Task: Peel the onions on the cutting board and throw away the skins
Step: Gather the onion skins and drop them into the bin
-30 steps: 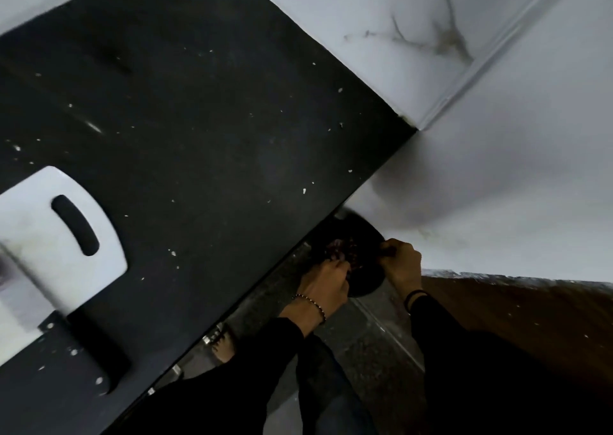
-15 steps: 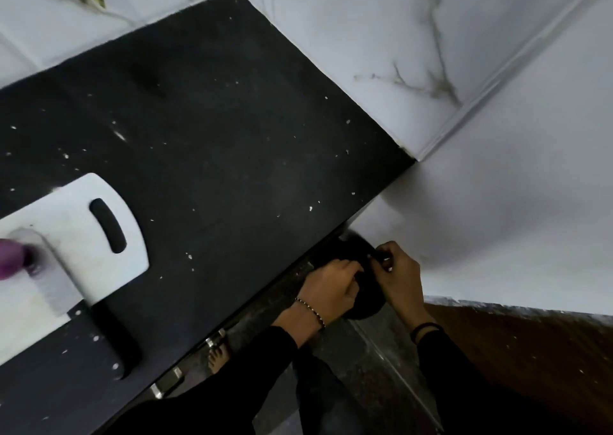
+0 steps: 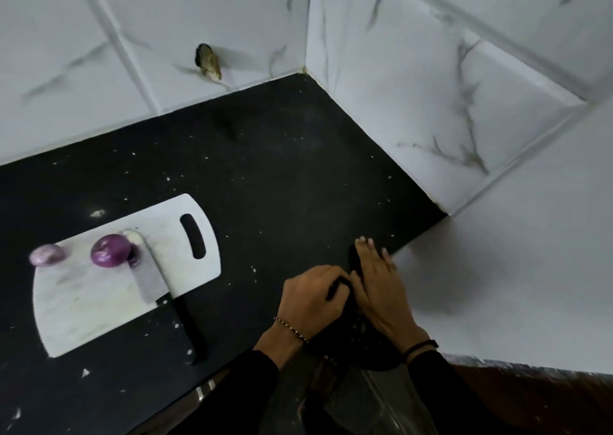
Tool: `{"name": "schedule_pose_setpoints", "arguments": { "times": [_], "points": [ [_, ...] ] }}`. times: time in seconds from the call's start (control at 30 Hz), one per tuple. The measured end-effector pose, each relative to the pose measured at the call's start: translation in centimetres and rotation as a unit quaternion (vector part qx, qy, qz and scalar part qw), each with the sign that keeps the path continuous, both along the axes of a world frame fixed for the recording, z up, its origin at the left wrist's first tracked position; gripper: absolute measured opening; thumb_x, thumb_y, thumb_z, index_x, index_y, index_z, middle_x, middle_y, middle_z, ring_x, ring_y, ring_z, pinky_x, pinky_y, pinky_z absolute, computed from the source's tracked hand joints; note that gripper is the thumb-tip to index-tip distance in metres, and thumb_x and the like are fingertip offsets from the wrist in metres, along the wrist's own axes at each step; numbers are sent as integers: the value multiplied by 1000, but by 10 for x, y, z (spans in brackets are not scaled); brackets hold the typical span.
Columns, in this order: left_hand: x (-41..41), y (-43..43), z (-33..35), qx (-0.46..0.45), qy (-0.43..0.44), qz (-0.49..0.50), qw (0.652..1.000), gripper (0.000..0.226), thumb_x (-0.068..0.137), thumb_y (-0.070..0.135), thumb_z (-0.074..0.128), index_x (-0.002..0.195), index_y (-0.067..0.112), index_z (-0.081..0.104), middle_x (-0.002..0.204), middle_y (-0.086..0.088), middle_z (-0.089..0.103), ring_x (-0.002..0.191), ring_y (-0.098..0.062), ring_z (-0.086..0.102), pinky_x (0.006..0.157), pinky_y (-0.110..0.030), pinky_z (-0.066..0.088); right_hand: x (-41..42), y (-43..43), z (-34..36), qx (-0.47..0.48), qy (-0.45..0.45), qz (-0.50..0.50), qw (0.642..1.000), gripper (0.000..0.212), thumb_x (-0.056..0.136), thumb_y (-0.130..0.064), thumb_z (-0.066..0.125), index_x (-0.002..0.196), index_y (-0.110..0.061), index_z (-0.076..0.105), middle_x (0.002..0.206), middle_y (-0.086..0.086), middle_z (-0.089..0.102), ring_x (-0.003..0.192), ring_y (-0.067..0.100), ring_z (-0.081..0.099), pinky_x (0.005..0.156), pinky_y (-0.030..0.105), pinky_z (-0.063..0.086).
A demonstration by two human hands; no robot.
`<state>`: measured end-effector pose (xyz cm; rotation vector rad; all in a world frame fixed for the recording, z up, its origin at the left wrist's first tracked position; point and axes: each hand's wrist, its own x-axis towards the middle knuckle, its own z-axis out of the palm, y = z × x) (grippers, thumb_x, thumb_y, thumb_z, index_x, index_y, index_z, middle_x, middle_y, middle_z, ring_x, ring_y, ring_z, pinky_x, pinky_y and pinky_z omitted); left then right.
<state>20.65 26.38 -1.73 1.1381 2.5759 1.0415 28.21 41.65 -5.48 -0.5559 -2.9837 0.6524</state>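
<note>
Both hands work at the counter's front edge near the wall corner — left hand [image 3: 310, 297] curled shut, pinching the rim of a black bag [image 3: 356, 326], right hand [image 3: 378, 283] with fingers mostly extended, pressed flat against the bag's other side. Bag hangs just off the black countertop [image 3: 282, 175]. The two purple onions sit well apart from the hands, off to the left on the white cutting board [image 3: 99, 302] — bigger onion [image 3: 111, 250] touching the cleaver [image 3: 156, 278] blade, paler onion [image 3: 46, 254] near the board's left edge. Cleaver's black handle lies off the board onto the counter.
</note>
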Motion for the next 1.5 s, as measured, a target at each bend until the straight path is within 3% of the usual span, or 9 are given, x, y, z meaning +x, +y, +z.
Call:
{"name": "schedule_pose_setpoints", "arguments": {
  "times": [0.1,0.23,0.37,0.6,0.83,1.03,1.23,1.4,1.5],
  "points": [
    [-15,-20,4,5,-25,59,998,14,87,33,53,92,32,66,88,16,68,78,2,59,63,-7,40,1,-21,5,-33,-9,48,998,66,97,-40,26,158,-15,21,163,1,24,150,11,15,123,27,7],
    [-31,-49,4,6,-37,115,993,12,89,26,58,95,31,68,92,17,68,78,2,59,63,-7,39,-3,-52,11,-37,25,56,997,65,95,-36,31,156,-15,25,163,0,25,150,7,15,125,29,10],
    [-48,-77,1,21,-29,201,979,14,90,23,60,100,29,68,95,11,68,82,-6,62,67,-20,48,-17,-96,10,-14,1,120,993,66,95,-37,29,156,-12,26,165,-1,15,152,8,3,124,24,-3],
    [-68,-117,2,63,-18,280,958,24,90,12,58,109,23,65,102,8,64,97,-13,61,73,-30,52,-46,-169,-10,43,-28,196,979,60,105,-44,23,159,-18,16,167,-4,2,153,10,-12,124,36,-6],
    [-76,-136,-1,56,1,275,960,23,88,9,60,107,21,66,98,6,64,93,-15,61,67,-23,44,-73,-173,-13,95,-50,164,981,72,102,-58,2,158,-16,19,167,-2,8,154,17,-5,123,46,1],
    [-77,-132,-2,61,-15,249,966,24,87,8,60,106,21,66,101,7,66,98,-11,60,74,-29,52,-64,-144,-11,128,-68,63,987,76,100,-62,0,158,-14,14,167,1,5,154,17,-5,123,43,-3],
    [-71,-122,-2,38,-19,215,976,21,89,11,57,107,19,65,97,4,62,93,-15,60,68,-28,48,-43,-109,-2,119,-98,-32,987,88,94,-66,-6,159,-9,9,167,7,0,153,19,-9,123,39,-9],
    [-63,-99,-2,29,-20,190,981,22,87,10,58,106,17,67,99,0,64,94,-17,60,73,-32,51,-42,-128,-3,101,-71,61,990,87,94,-65,-10,158,-10,8,166,5,-3,152,16,-13,125,41,-5],
    [-58,-85,-2,21,-16,165,986,22,87,10,59,107,16,67,99,-2,64,94,-20,60,76,-35,53,-47,-127,-6,92,-59,51,993,93,90,-66,-20,158,-9,7,166,7,-3,152,17,-12,123,39,-9]
  ]
}}
